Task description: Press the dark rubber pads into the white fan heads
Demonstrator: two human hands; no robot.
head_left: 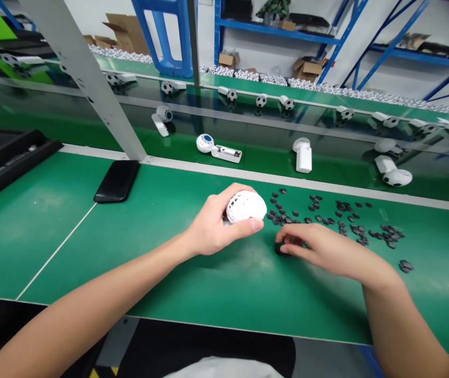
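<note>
Over green workbench [208, 283], white plastic dome [247, 206] is being gripped in curled left hand [212, 223], long axis lying roughly left-right, rounded top pointing up and rightward. Half-closed right hand [319, 247] is being rested over dark piece [281, 250], grip not distinguishable, beside scattered dark pieces [326, 215].

From the white dome shell [246, 207] in my left grip [210, 226], the green desk [248, 299] lies open toward me and off to the left. The way left runs free up to a black phone [117, 181], with a grey upright post [102, 89] just behind it. To the shell's right, black pieces [338, 220] litter the desk around my right grip [322, 249]. Just behind the shell, a white rail [271, 178] edges the desk.
</note>
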